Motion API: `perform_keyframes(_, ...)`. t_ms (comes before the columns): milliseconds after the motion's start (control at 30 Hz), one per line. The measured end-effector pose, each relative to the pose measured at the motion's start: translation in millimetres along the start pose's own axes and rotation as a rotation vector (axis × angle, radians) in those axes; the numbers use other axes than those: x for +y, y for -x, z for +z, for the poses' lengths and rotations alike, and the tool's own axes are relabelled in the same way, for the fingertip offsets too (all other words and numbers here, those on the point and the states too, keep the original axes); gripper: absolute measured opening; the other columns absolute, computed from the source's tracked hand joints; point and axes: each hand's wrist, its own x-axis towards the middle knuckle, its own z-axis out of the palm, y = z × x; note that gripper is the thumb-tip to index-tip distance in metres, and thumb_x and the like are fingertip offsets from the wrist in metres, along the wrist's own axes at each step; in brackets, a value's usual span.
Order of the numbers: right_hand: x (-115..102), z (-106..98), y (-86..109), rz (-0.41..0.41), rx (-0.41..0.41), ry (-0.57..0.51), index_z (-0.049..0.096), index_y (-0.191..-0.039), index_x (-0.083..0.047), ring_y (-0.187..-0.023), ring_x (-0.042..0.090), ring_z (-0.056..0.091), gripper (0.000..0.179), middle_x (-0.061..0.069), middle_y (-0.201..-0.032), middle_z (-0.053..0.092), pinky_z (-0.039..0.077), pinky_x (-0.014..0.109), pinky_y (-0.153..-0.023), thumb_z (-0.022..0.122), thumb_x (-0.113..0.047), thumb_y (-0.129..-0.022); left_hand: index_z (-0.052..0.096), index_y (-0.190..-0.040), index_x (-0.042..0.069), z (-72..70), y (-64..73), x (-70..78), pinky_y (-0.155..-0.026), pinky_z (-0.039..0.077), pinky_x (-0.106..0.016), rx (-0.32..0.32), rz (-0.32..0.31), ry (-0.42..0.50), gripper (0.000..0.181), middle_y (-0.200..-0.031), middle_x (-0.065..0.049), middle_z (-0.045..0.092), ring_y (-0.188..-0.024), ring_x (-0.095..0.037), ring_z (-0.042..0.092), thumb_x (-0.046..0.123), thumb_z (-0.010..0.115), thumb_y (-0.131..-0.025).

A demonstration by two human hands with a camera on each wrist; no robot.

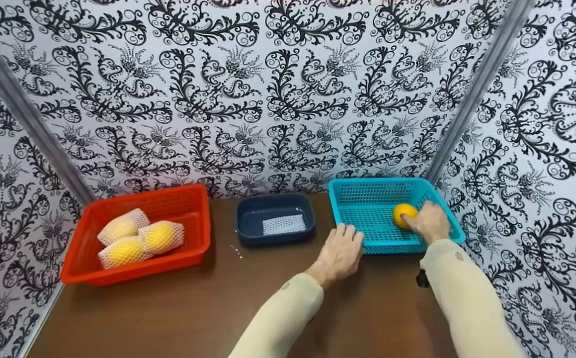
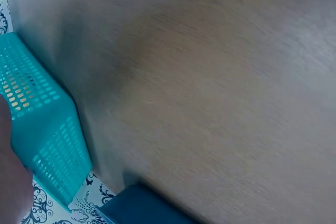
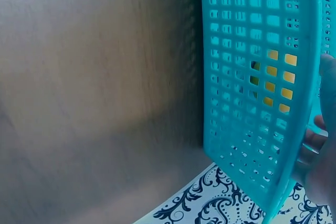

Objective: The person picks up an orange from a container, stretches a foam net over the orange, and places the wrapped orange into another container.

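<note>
Inside the teal plastic basket (image 1: 367,217) at the right, my right hand (image 1: 433,222) holds an orange (image 1: 403,215), thumb across its near side and the other fingers mostly hidden. Through the mesh wall in the right wrist view, patches of the orange (image 3: 286,77) show beside the hand (image 3: 320,156). My left hand (image 1: 339,251) grips the basket's near left corner, fingers bent over the rim. Only a bit of that hand (image 2: 13,177) enters the left wrist view, against the basket wall (image 2: 47,135).
A red basket (image 1: 201,248) at the left holds 3 yellow fruits (image 1: 161,236) in white foam nets. Between the baskets stands a small navy tray (image 1: 248,233) with an unfilled white foam net (image 1: 284,224) inside. Patterned walls (image 1: 228,99) enclose the brown table (image 1: 168,313) behind and at the sides.
</note>
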Motion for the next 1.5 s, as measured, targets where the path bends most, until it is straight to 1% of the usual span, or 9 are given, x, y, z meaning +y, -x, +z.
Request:
perform_keyframes(167,-0.8,3.6,-5.6,-0.009,-0.001,-0.022,0.042,-0.154,0.021,-0.122,0.059,0.064,0.095,0.046,-0.139,0.057,0.060,0.068,-0.098,0.070,-0.055,-0.104,0.065,-0.121,0.021,4.4,-1.2,0.9,-0.099,0.054,-0.035,0.064,0.000,0.015,0.020,-0.115,0.001,0.064,-0.110,-0.020,0.058,0.040,0.058,-0.116)
perform_keyframes(333,4.5,6.0,-9.2,0.030,-0.012,-0.030,0.027,-0.163,0.020,-0.126,0.065,0.058,0.108,0.051,-0.149,0.044,0.057,0.072,-0.104,0.074,-0.055,-0.101,0.064,-0.115,0.024,6.6,-2.0,9.2,-0.092,0.053,-0.033,0.128,0.034,0.014,0.016,-0.109,0.003,0.062,-0.103,-0.019,0.057,0.040,0.061,-0.114)
perform_keyframes(500,9.7,8.7,-11.5,0.046,-0.033,-0.022,0.023,-0.164,0.020,-0.130,0.067,0.053,0.114,0.052,-0.151,0.038,0.053,0.076,-0.108,0.076,-0.058,-0.099,0.063,-0.114,0.026,7.0,-1.9,18.6,-0.090,0.053,-0.030,0.146,0.019,0.006,0.015,-0.109,0.004,0.062,-0.102,-0.017,0.056,0.040,0.058,-0.116)
perform_keyframes(600,15.0,11.5,-10.2,0.030,-0.038,0.007,0.023,-0.163,0.020,-0.130,0.069,0.052,0.112,0.053,-0.151,0.037,0.053,0.077,-0.107,0.075,-0.057,-0.100,0.063,-0.115,0.026,9.1,-0.2,23.3,-0.089,0.052,-0.028,0.149,0.013,0.009,0.016,-0.109,0.004,0.062,-0.101,-0.016,0.055,0.041,0.058,-0.116)
perform_keyframes(800,27.1,24.4,-5.4,-0.048,-0.038,0.049,0.029,-0.156,0.023,-0.118,0.069,0.058,0.100,0.054,-0.138,0.043,0.059,0.075,-0.096,0.074,-0.049,-0.102,0.063,-0.111,0.028,12.9,8.9,28.1,-0.085,0.051,-0.026,0.183,0.015,-0.042,0.017,-0.107,0.006,0.062,-0.098,-0.014,0.055,0.045,0.062,-0.114)
perform_keyframes(967,24.8,33.6,-3.4,-0.033,-0.085,0.010,0.029,-0.153,0.022,-0.111,0.065,0.063,0.094,0.052,-0.130,0.048,0.061,0.072,-0.093,0.072,-0.044,-0.103,0.063,-0.113,0.029,10.1,12.9,26.4,-0.085,0.050,-0.026,0.158,0.015,-0.041,0.016,-0.108,0.006,0.062,-0.100,-0.014,0.055,0.044,0.063,-0.113)
perform_keyframes(1167,10.3,32.2,-12.7,-0.028,-0.118,-0.059,0.026,-0.150,0.018,-0.109,0.061,0.066,0.086,0.048,-0.124,0.055,0.060,0.069,-0.095,0.076,-0.032,-0.101,0.062,-0.119,0.030,5.9,6.8,17.8,-0.089,0.050,-0.026,0.110,0.003,-0.041,0.015,-0.111,0.006,0.062,-0.103,-0.014,0.054,0.043,0.057,-0.116)
perform_keyframes(1333,0.0,29.6,-24.2,-0.057,-0.163,-0.050,0.021,-0.157,0.018,-0.111,0.059,0.065,0.092,0.049,-0.128,0.054,0.058,0.069,-0.098,0.074,-0.032,-0.100,0.064,-0.119,0.030,5.7,1.6,9.0,-0.090,0.050,-0.027,0.092,-0.016,-0.034,0.015,-0.111,0.006,0.062,-0.104,-0.014,0.055,0.043,0.057,-0.116)
perform_keyframes(1500,-16.4,23.0,-31.0,-0.102,-0.167,-0.008,0.021,-0.163,0.020,-0.118,0.060,0.063,0.097,0.050,-0.135,0.054,0.057,0.071,-0.104,0.074,-0.034,-0.101,0.064,-0.119,0.030,9.6,-4.1,-1.1,-0.091,0.053,-0.028,0.085,-0.037,-0.034,0.014,-0.112,0.005,0.063,-0.105,-0.016,0.056,0.043,0.059,-0.115)
